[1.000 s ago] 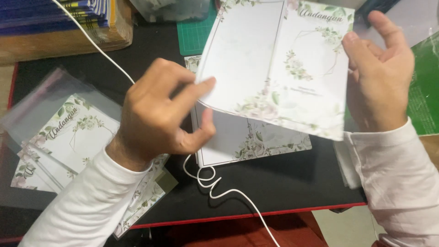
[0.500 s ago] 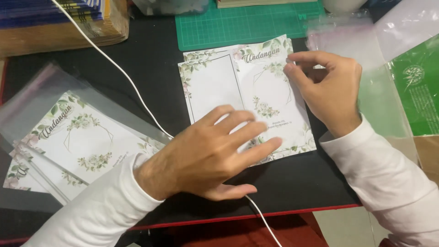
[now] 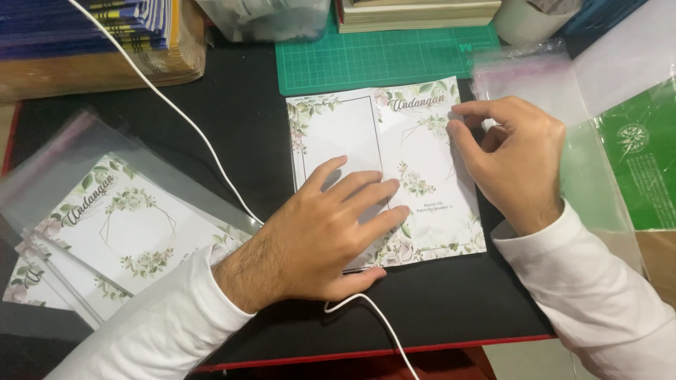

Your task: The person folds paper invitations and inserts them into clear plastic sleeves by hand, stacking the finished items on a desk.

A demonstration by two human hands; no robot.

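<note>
- Cards in clear sleeves (image 3: 123, 229) lie fanned at the near left of the black mat (image 3: 239, 134), white with green leaf borders, partly under a loose clear sleeve.
- Far left, a stack of blue-edged booklets (image 3: 98, 21) sits on a brown box.
- A white cable (image 3: 190, 130) runs from the far left down across the mat and passes under the left wrist.
- The left hand (image 3: 324, 232) lies flat, palm down and fingers spread, pressing on the near left half of the floral card (image 3: 422, 190); it grips nothing.
- That floral card lies open at the middle of the mat, its left panel blank white, its right panel printed, just near of the green cutting mat (image 3: 380, 60).
- The right hand (image 3: 514, 162) rests at the card's right edge, fingers curled, with thumb and forefinger closed in a light pinch at the upper right edge.
- Just right of that hand lies a clear plastic bag (image 3: 535, 74), and further right a green printed sheet (image 3: 644, 169) under more clear plastic.
</note>
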